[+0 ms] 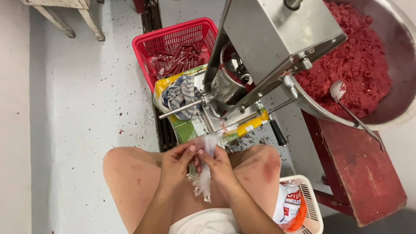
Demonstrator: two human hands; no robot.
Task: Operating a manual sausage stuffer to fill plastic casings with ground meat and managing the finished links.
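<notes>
The large round metal bowl of red minced meat (396, 52) is cut off at the two o'clock corner. The steel box-shaped machine (268, 34) runs off the twelve o'clock edge and hides part of the red plastic basket (173, 39); the basket's contents are too small to tell. The white slotted basket (312, 203) is cut by the five o'clock edge. The thin clear plastic casing (203, 177) is partly hidden by the fingers (190, 149).

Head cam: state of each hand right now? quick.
Left hand: closed, fingers pinching the thin clear plastic casing.
Right hand: closed on the same casing, grip near its top end.
</notes>
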